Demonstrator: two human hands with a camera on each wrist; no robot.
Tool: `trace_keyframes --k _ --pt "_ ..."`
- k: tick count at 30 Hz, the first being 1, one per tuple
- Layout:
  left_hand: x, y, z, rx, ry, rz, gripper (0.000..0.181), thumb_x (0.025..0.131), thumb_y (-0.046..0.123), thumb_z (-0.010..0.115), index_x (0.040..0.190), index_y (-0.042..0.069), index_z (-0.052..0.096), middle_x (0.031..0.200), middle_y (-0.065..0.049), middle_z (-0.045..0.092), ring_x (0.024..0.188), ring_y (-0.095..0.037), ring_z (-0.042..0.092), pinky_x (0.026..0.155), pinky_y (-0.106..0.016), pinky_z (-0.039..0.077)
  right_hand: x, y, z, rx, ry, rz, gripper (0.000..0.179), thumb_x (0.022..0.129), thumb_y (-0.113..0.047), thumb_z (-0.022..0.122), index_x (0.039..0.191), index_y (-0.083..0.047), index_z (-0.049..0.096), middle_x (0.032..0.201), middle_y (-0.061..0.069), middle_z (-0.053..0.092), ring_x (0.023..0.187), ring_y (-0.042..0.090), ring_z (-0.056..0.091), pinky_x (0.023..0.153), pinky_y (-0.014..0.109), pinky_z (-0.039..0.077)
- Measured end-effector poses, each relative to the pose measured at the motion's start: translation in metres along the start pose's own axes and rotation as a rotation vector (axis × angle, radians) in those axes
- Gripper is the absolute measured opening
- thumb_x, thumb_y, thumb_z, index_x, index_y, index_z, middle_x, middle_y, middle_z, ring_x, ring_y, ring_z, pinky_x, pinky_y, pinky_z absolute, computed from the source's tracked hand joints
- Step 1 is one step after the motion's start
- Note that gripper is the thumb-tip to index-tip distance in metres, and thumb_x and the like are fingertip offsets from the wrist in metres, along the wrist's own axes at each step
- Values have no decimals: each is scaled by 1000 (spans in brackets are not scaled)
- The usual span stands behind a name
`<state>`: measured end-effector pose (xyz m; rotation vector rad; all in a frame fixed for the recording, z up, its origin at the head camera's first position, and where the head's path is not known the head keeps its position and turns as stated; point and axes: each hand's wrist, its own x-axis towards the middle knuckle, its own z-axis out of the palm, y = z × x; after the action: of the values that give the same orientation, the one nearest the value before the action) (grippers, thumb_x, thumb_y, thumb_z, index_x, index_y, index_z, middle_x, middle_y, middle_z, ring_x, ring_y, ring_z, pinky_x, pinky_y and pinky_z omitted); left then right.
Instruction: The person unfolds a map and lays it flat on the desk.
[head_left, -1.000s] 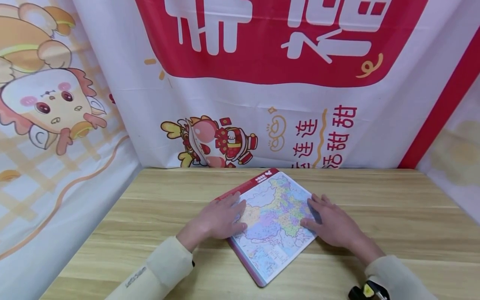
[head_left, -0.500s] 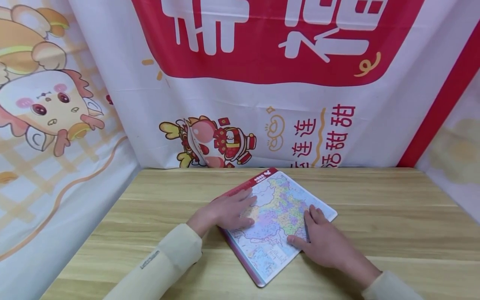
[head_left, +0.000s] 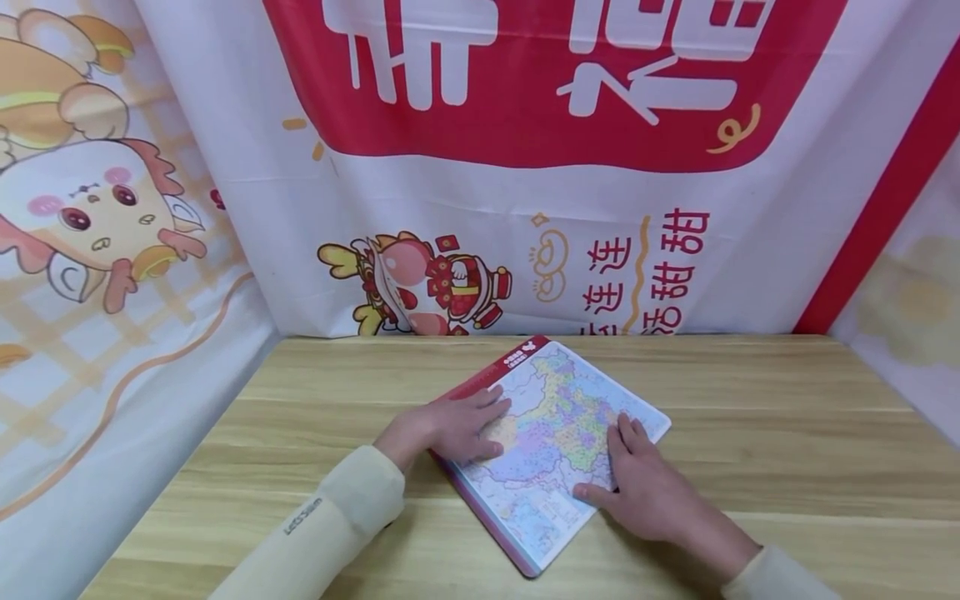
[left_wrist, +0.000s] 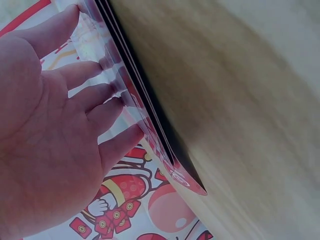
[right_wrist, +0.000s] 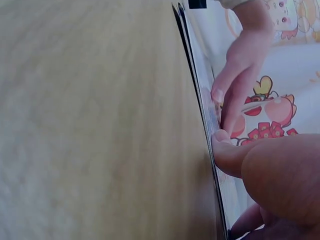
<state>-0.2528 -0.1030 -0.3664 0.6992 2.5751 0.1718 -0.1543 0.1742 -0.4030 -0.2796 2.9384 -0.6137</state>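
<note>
A flat, rounded-corner map board with a red title strip lies at an angle on the wooden table. Its colourful map faces up, and in the left wrist view its edge shows more than one thin layer. My left hand rests on the left part of the map, fingers extended; the left wrist view shows the fingertips against the shiny surface. My right hand lies over the right-hand edge, its thumb and fingers touching the map face. The board's lower right side is partly hidden beneath this hand.
The wooden table extends around the board. Behind it hangs a white and red printed cloth, and a cloth with cartoon figures hangs on the left.
My right hand has slid left and toward me along the board's edge. My left hand has shifted slightly right. The board has turned a little, its near corner moving right.
</note>
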Motion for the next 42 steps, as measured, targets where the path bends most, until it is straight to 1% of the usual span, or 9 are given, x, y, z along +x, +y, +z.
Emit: trace_keyframes --k 4,12,16,21,26,30,34,38,42 --pt "-3 0 2 3 -2 -3 84 99 52 67 170 32 27 180 7 17 168 -19 14 132 -57 29 2 4 -2 11 -10 -9 112 94 -65 70 158 17 30 170 39 15 158 59 15 127 69 26" --pt "-8 2 5 41 19 4 82 101 53 65 170 28 28 180 2 20 168 -21 17 130 -58 32 10 13 -8 31 -49 -28 110 94 -62 71 160 15 28 173 35 13 160 55 13 128 68 24" --pt "-10 4 7 61 32 3 81 100 54 64 169 30 29 180 2 21 167 -22 20 129 -60 34 14 18 -11 42 -62 -38 107 95 -60 71 161 13 28 173 35 12 161 55 12 128 68 23" --pt "-13 6 9 63 43 0 80 100 54 64 169 30 30 180 2 22 167 -22 20 129 -60 33 20 24 -15 58 -73 -57 102 96 -55 72 161 12 30 173 35 12 160 57 12 127 70 21" --pt "-16 8 9 76 53 -6 80 99 53 66 168 30 32 179 2 24 167 -22 21 129 -59 34 26 27 -18 70 -88 -67 102 96 -53 74 162 11 29 173 34 12 160 57 11 127 71 21" --pt "-17 9 7 91 44 -11 80 99 53 67 168 30 33 179 3 25 167 -21 22 129 -59 35 27 29 -20 79 -94 -58 103 95 -53 75 162 10 29 174 32 11 161 56 10 127 71 20" --pt "-18 9 3 75 22 -10 82 97 53 69 168 33 32 179 4 22 167 -22 21 127 -59 37 26 28 -20 89 -78 -54 102 95 -53 75 162 9 31 174 32 13 161 56 11 128 71 20" --pt "-13 7 0 47 26 7 85 97 53 70 169 33 30 180 5 18 168 -22 18 129 -58 36 19 21 -15 95 -55 -53 103 96 -57 73 160 13 31 172 35 14 159 58 12 127 70 21" --pt "-2 4 -3 10 39 19 84 100 51 67 170 30 25 181 3 15 168 -23 17 131 -58 31 8 7 -8 97 -55 -35 109 95 -62 70 159 16 28 171 38 14 159 59 11 127 70 21"
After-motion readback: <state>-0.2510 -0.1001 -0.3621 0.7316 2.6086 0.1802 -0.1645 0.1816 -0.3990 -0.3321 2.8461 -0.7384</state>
